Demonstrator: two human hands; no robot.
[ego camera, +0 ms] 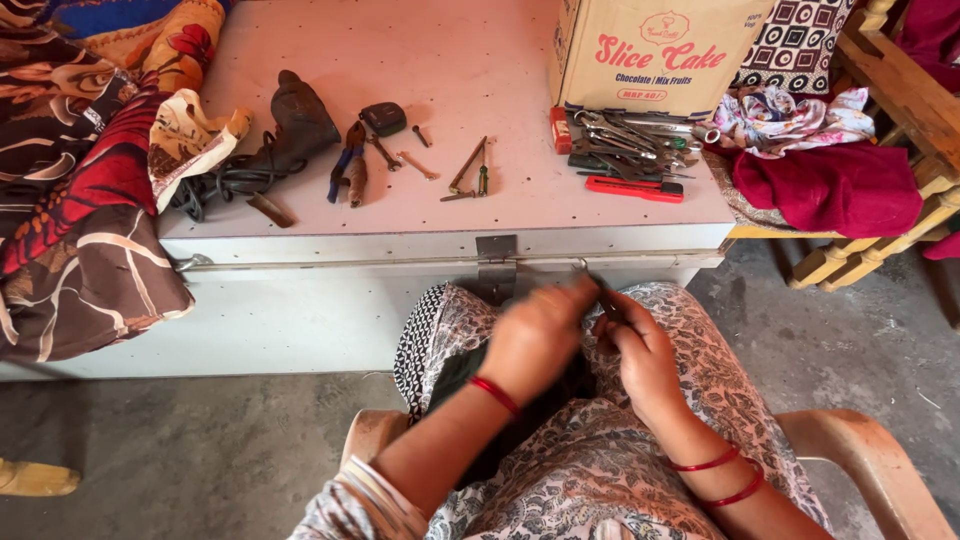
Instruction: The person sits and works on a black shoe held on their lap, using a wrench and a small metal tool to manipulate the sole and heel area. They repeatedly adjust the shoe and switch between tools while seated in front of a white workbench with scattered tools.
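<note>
Closely paired over the lap, both hands [590,340] pinch a thin tool [605,297] just below the trunk's front edge [450,262].

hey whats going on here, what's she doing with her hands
A seated person holds both hands together over the lap, the left hand and right hand gripping a small dark metal piece; motion blur hides what it is. In front, a white metal trunk carries a drill, pliers and a pile of spanners.

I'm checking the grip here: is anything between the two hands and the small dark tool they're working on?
Nothing visible. Both the left hand and the right hand already close around the small dark tool, over the lap.
</note>
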